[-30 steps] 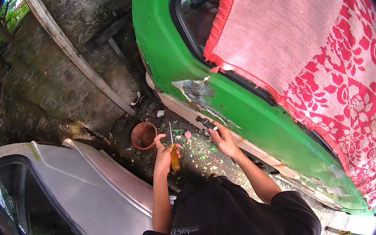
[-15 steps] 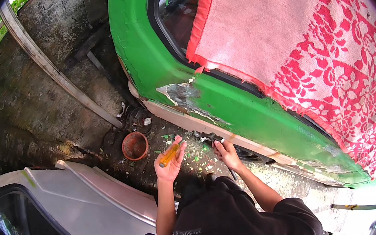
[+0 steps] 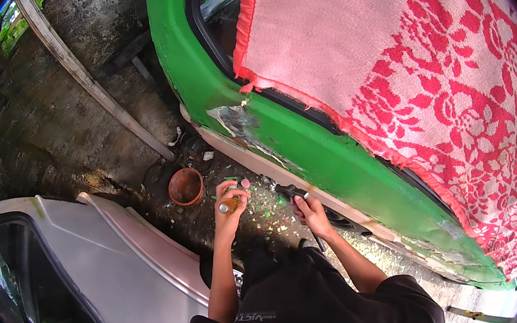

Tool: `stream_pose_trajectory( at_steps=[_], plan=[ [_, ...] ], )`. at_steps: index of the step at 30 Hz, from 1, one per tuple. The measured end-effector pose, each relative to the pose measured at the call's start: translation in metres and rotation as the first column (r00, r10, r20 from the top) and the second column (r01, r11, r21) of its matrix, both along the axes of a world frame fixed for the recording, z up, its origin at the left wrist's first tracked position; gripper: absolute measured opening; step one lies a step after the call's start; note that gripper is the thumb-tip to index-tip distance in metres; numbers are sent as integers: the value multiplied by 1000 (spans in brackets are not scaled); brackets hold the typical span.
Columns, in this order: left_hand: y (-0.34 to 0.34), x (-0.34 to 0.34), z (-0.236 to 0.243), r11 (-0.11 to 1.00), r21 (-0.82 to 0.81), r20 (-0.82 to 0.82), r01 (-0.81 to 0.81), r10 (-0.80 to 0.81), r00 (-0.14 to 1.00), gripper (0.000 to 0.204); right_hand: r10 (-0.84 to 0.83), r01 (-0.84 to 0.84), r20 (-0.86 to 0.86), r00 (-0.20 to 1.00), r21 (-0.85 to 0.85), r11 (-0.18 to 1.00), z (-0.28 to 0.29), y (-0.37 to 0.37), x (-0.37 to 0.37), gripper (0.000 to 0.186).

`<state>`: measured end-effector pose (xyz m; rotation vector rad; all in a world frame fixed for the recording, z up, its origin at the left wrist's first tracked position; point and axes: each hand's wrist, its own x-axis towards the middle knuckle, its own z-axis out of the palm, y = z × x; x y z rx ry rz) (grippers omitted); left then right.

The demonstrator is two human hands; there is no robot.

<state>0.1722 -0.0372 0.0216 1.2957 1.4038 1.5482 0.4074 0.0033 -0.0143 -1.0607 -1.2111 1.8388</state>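
Observation:
My left hand is closed loosely around a screwdriver-like tool with an amber handle. Its round pale butt faces up, and the blade cannot be seen. In my right hand is a dark hammer-like tool, gripped close to its head. A bright metal end shows by the thumb, and a dark shaft sticks out below the fist. Both hands are above the littered ground, beside a green car whose lower side has peeled, bare patches.
A pink and red floral towel drapes over the green car. A silver car stands at the lower left. A clay pot sits on the ground by paint flakes. A long pale strip leans at the upper left.
The amber handle in my left hand has tipped, its butt now toward me, and the fingers have curled. My right hand keeps its grip. The view has shifted slightly.

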Motion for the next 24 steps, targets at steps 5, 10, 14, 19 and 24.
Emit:
stream_pose_trajectory(
  at_steps=[5,10,14,19,24],
  plan=[
    [31,34,6,998,61,-165,-11,21,986,12,55,-49,-44,998,128,991,20,14,40,25],
    [61,75,80,871,482,-538,97,207,817,34,69,-58,-43,997,226,972,46,13,66,22],
    [87,90,92,827,532,-551,184,172,817,31,-20,60,-188,982,210,976,57,3,79,24],
    [106,80,84,806,535,-575,254,127,808,26,-50,124,-296,954,238,963,63,-5,85,26],
    [112,77,83,795,536,-580,285,102,808,26,-72,167,-312,947,291,942,63,-5,79,27]
  ],
)
